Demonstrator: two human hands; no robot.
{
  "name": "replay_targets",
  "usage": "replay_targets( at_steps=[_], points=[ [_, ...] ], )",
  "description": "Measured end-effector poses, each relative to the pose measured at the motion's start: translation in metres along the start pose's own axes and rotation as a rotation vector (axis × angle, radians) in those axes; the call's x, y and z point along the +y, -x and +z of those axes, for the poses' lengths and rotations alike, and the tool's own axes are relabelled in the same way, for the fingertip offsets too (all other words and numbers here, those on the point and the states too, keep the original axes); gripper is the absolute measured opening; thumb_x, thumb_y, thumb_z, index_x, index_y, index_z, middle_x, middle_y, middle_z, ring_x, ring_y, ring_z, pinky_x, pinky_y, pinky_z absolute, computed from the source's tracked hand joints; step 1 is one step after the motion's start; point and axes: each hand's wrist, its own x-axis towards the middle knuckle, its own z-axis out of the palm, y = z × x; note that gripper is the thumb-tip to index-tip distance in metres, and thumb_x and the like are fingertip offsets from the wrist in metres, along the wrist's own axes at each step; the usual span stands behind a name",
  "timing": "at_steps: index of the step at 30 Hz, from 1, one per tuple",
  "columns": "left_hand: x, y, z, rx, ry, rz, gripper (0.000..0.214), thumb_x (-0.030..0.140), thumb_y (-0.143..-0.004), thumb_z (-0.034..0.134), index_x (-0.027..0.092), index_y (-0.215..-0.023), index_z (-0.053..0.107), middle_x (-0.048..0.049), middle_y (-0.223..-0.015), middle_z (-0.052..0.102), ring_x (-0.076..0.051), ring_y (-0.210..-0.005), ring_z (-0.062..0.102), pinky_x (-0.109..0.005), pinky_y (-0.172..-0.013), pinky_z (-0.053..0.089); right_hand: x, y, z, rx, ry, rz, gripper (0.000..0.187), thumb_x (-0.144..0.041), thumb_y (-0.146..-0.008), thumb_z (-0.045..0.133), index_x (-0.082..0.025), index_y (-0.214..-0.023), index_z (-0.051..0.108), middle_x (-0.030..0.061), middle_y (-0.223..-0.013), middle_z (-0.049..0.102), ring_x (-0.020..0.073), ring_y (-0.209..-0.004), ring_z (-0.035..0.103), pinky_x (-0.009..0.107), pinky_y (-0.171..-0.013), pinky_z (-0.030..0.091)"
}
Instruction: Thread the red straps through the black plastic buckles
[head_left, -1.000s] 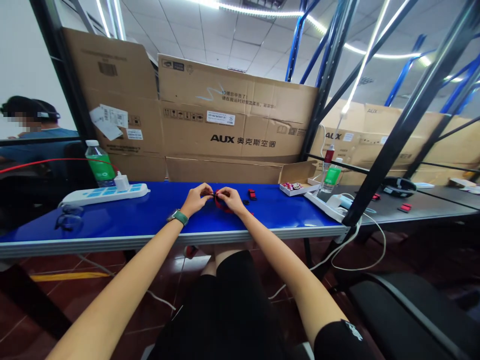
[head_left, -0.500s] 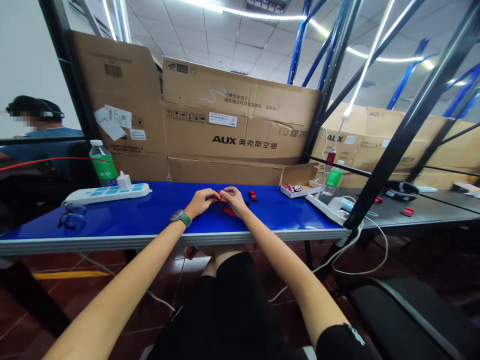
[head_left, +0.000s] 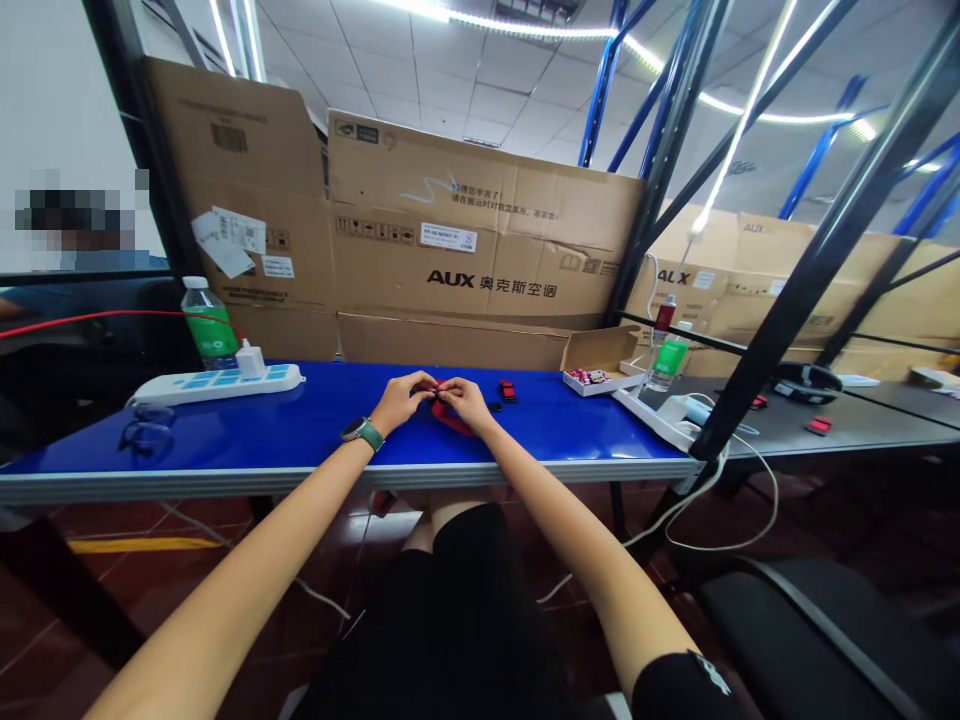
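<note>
Over the middle of the blue table (head_left: 300, 440), my left hand (head_left: 401, 398) and my right hand (head_left: 465, 400) meet fingertip to fingertip. Both pinch a small red strap piece (head_left: 448, 414) that shows red beneath the right hand. A green watch sits on my left wrist. Just right of my hands lie a small red and black clip (head_left: 508, 391) and a little black part (head_left: 495, 406) on the table.
A white power strip (head_left: 217, 384) with a charger and a green-labelled bottle (head_left: 206, 325) stand at the left, with glasses (head_left: 142, 428) near the front edge. An open small carton (head_left: 600, 362) holds parts at the right. Cardboard boxes wall the back. Another person sits far left.
My hands have sunk slightly toward the table and stayed together on the red piece. The view shifted a little.
</note>
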Motion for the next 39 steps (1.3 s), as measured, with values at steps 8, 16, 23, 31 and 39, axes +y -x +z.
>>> replay_targets(
  at_steps=[8, 16, 23, 31, 39],
  points=[
    [0.003, 0.0, -0.001, 0.015, -0.104, 0.045, 0.017, 0.022, -0.086, 0.059, 0.023, -0.09, 0.076, -0.0041, -0.09, 0.076, -0.022, -0.086, 0.07, -0.033, -0.087, 0.053, -0.003, 0.001, -0.001, 0.049, 0.308, -0.139, 0.008, -0.018, -0.08, 0.065, -0.02, -0.085, 0.071, 0.0022, -0.087, 0.075, 0.0174, -0.08, 0.07, 0.029, -0.081, 0.054],
    [0.0, -0.001, 0.0, 0.029, -0.132, 0.061, 0.017, 0.02, -0.085, 0.059, 0.022, -0.089, 0.075, -0.0051, -0.092, 0.076, -0.022, -0.089, 0.069, -0.034, -0.089, 0.053, -0.016, 0.012, 0.004, -0.055, 0.597, -0.327, 0.034, -0.007, -0.083, 0.051, -0.023, -0.113, 0.054, 0.0039, -0.101, 0.073, 0.0173, -0.096, 0.07, 0.026, -0.085, 0.05],
    [-0.002, 0.0, -0.001, 0.073, -0.086, 0.055, 0.014, 0.02, -0.084, 0.061, 0.02, -0.089, 0.073, -0.0034, -0.09, 0.077, -0.02, -0.084, 0.071, -0.03, -0.083, 0.054, -0.021, 0.013, 0.005, -0.043, 0.614, -0.351, 0.03, -0.011, -0.086, 0.053, -0.025, -0.112, 0.049, 0.0028, -0.099, 0.073, 0.0184, -0.097, 0.071, 0.026, -0.086, 0.05],
    [0.003, 0.001, -0.005, 0.18, -0.194, 0.15, 0.015, 0.026, -0.088, 0.065, 0.02, -0.089, 0.079, -0.006, -0.091, 0.079, -0.021, -0.084, 0.073, -0.032, -0.082, 0.056, -0.013, 0.008, 0.004, 0.053, 0.259, -0.248, 0.022, -0.027, -0.085, 0.062, -0.027, -0.103, 0.05, -0.0019, -0.086, 0.074, 0.0173, -0.081, 0.073, 0.028, -0.079, 0.056],
    [0.001, -0.001, -0.002, 0.113, -0.258, 0.223, 0.022, 0.03, -0.092, 0.062, 0.02, -0.103, 0.079, -0.0078, -0.104, 0.078, -0.022, -0.095, 0.073, -0.035, -0.091, 0.057, -0.012, 0.004, -0.001, 0.075, 0.028, -0.142, 0.033, -0.04, -0.08, 0.07, -0.025, -0.105, 0.054, -0.0002, -0.084, 0.074, 0.0181, -0.076, 0.072, 0.032, -0.079, 0.059]
  ],
)
